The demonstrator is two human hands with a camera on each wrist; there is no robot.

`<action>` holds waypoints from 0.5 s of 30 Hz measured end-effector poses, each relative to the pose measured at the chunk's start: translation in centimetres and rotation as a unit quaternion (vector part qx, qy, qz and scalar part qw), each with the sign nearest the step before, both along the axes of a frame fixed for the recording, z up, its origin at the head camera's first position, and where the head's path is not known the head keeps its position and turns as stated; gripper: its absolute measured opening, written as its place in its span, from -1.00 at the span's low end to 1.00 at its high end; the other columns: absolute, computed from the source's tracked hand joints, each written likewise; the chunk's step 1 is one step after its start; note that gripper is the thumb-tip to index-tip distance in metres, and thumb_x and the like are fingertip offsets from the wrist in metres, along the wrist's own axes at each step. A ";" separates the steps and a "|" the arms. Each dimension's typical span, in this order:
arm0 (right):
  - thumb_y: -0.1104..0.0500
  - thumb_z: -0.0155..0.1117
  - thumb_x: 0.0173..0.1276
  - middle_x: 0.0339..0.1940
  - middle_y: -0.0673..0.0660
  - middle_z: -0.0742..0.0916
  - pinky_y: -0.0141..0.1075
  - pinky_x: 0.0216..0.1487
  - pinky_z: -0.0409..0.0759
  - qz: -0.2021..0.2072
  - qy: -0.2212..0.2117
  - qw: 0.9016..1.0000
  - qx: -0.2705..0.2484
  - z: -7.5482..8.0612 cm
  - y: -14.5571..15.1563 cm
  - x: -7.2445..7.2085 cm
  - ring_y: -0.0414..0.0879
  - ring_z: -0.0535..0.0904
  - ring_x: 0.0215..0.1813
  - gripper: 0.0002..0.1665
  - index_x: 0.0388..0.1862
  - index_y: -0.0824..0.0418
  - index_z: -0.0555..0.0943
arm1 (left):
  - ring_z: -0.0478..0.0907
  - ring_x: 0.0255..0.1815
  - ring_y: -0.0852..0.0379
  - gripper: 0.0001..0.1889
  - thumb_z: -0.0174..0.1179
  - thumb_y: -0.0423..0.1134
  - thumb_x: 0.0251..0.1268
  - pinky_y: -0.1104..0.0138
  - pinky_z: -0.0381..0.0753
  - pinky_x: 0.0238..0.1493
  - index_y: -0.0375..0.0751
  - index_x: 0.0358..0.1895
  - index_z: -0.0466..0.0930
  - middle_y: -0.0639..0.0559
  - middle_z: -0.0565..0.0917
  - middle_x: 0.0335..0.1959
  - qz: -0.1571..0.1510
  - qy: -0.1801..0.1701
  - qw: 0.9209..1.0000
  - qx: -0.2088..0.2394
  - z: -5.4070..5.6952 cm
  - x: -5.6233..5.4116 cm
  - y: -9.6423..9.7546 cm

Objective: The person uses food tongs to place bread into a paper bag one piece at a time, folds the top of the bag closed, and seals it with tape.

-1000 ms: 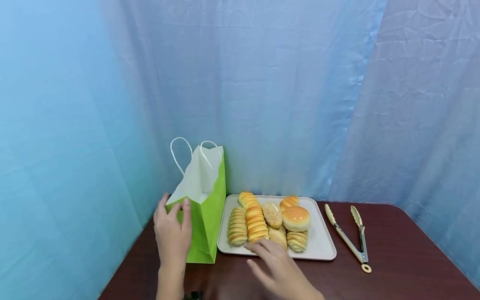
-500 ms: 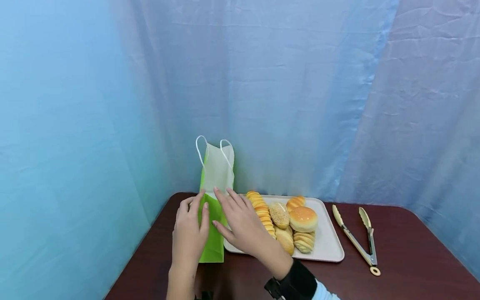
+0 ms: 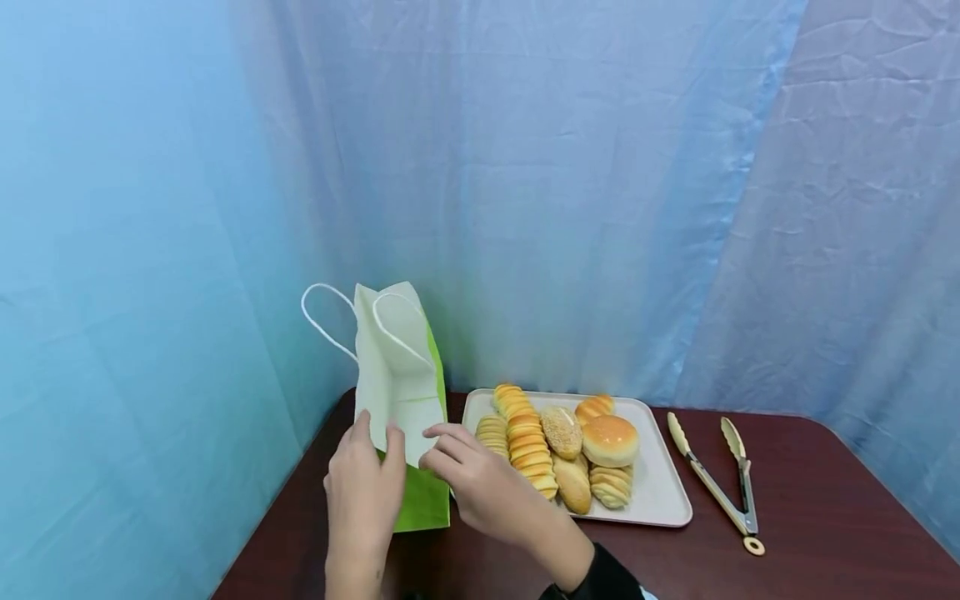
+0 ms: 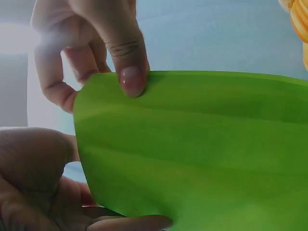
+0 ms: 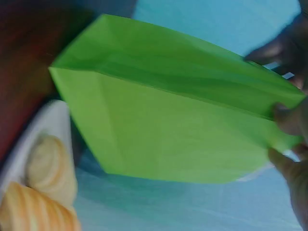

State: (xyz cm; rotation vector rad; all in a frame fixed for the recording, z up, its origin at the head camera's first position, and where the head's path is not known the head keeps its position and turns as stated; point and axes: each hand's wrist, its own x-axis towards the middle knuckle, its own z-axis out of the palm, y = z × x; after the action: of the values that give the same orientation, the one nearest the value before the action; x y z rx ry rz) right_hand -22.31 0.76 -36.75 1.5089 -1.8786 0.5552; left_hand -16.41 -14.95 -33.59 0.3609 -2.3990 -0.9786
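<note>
A green paper bag (image 3: 423, 502) with a white lining and two white cord handles stands upright on the table, its mouth spread wide. At its near left rim my left hand (image 3: 362, 492) holds the edge between thumb and fingers. My right hand (image 3: 487, 496) pinches the near right part of the rim. In the left wrist view the right thumb (image 4: 131, 79) lies on the green outside, with curled fingers behind the edge. The right wrist view shows the bag (image 5: 163, 130) from the side, with both hands at its rim.
To the right of the bag, a white tray (image 3: 663, 496) holds several breads, among them a round bun (image 3: 610, 442) and a sesame roll (image 3: 561, 432). Spread tongs (image 3: 720, 492) lie farther right on the dark table (image 3: 825, 508). Blue curtains (image 3: 562, 208) hang behind.
My right hand has moved left from the tray to the bag's rim and now grips it. The bag's mouth narrowed, then spread wide again toward me. The tray and tongs stay in place.
</note>
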 end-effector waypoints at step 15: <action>0.34 0.39 0.30 -0.29 -0.07 0.72 -0.45 -0.23 0.53 -0.086 -0.143 0.986 -0.021 -2.1 0.6 -0.5 -0.18 0.55 -0.23 -0.82 -0.19 0.11 0.65 | 0.20 0.49 -0.46 -0.36 -0.07 -0.43 0.37 -0.31 0.35 0.26 -0.55 0.51 0.15 -0.47 0.10 0.56 -0.067 0.022 0.997 -0.038 -0.5 -0.8 1.9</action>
State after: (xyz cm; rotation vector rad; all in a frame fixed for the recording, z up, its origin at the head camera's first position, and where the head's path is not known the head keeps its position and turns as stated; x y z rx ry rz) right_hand -22.77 1.35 -38.80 1.2753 -2.1757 0.7586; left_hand -17.26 -13.05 -34.10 0.1506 -2.4381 -0.9385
